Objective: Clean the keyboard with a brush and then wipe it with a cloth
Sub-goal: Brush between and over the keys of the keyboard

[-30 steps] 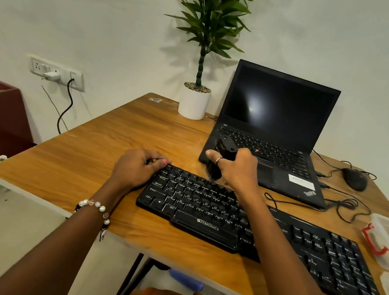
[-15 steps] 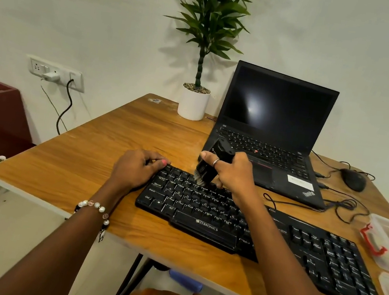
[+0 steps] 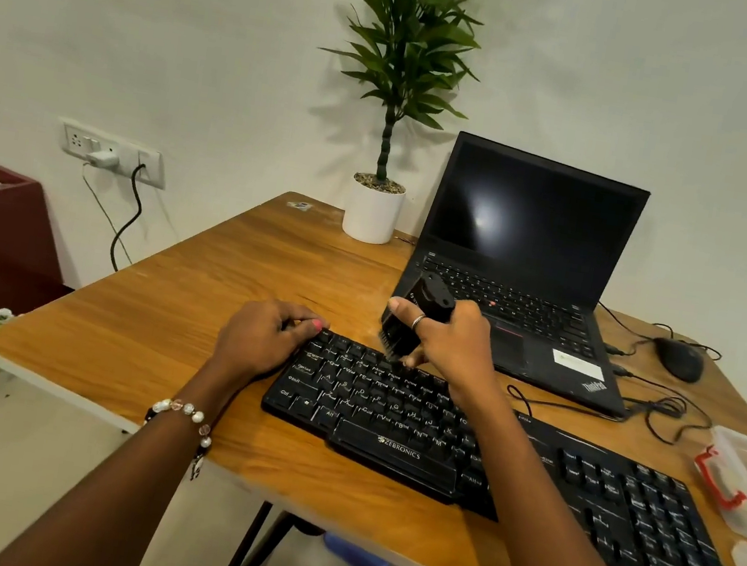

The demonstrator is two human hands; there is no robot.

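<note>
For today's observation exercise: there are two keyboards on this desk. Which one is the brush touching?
The separate black keyboard at the desk's near edge. The brush in the right hand has its bristles on its top key rows; the laptop keyboard behind lies untouched.

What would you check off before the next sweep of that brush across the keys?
1. Brush gripped in right hand: ok.
2. Bristles reaching the keyboard top rows: ok.
3. Left hand steadying the keyboard's far left corner: ok.
4. Laptop out of the brush's way: cannot tell, it sits close behind.
5. Cloth ready for wiping: cannot tell, none in view.
</note>
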